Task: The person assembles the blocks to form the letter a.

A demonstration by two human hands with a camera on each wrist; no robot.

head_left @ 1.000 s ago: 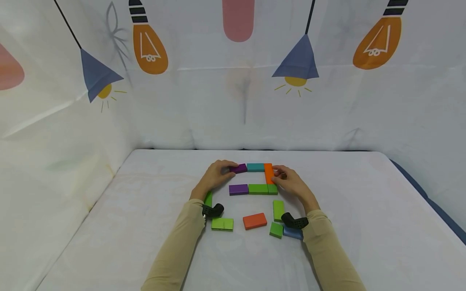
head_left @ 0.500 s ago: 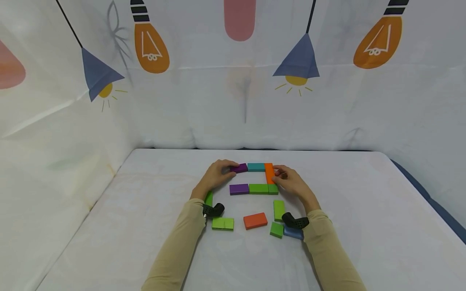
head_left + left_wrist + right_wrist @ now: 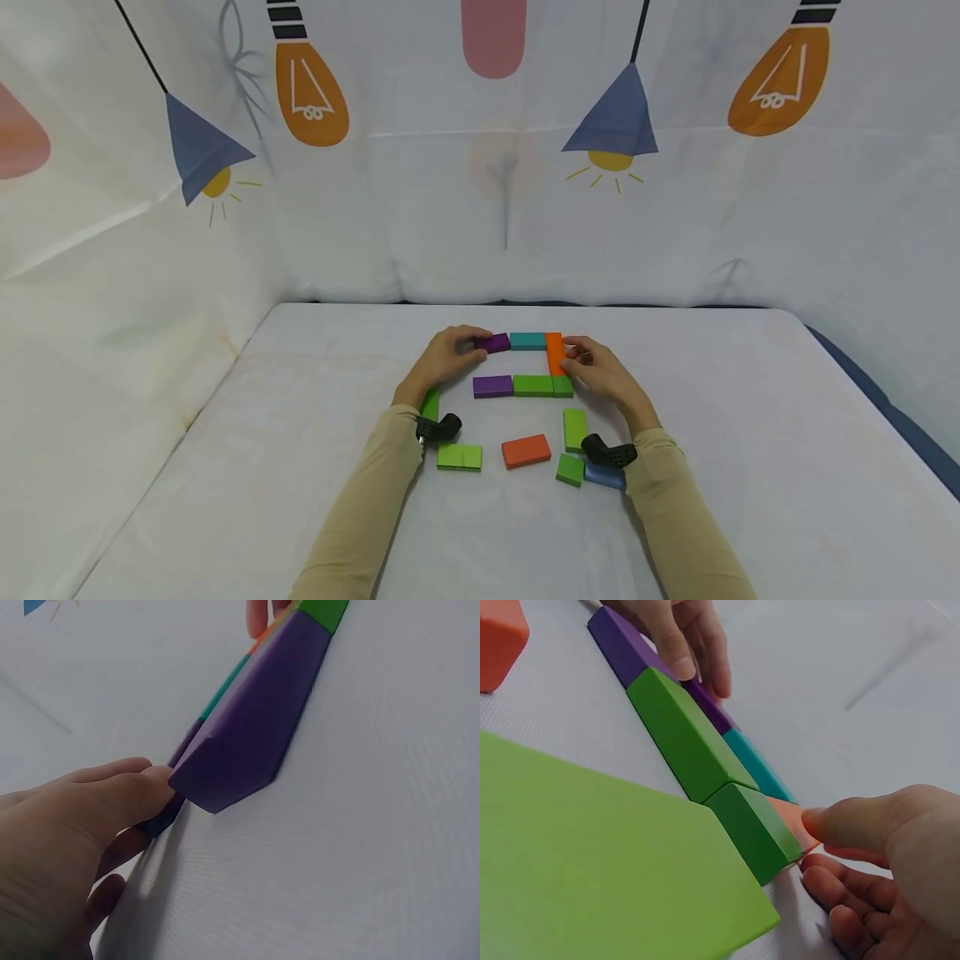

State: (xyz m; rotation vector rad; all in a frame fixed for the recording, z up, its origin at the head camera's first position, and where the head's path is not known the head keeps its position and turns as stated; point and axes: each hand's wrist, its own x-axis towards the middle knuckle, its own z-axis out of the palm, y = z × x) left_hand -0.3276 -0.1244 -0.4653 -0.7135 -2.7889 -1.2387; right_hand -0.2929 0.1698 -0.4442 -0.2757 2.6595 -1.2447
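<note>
Over a broad white worktop (image 3: 750, 467) reach a person's left hand (image 3: 442, 361) and right hand (image 3: 606, 375). The left pinches a dark purple rectangular block (image 3: 497, 342); the right's thumb touches a bright orange rectangular block (image 3: 554, 353), but whether it grips cannot be told. Between these lies a teal rectangular block (image 3: 528, 342).

Before me: one flat white surface (image 3: 750, 433), far corners rounded. Facing me: one creased white sheet (image 3: 420, 233), printed with a blue conical lamp (image 3: 198, 150) to my left; a second blue lamp (image 3: 615, 117), right of centre; two orange pear-shaped light bulbs (image 3: 312, 96), black-banded; and a round-ended pink shape (image 3: 493, 37), top centre. At my right: one dark blue strip (image 3: 918, 443) beside the surface's edge.
</note>
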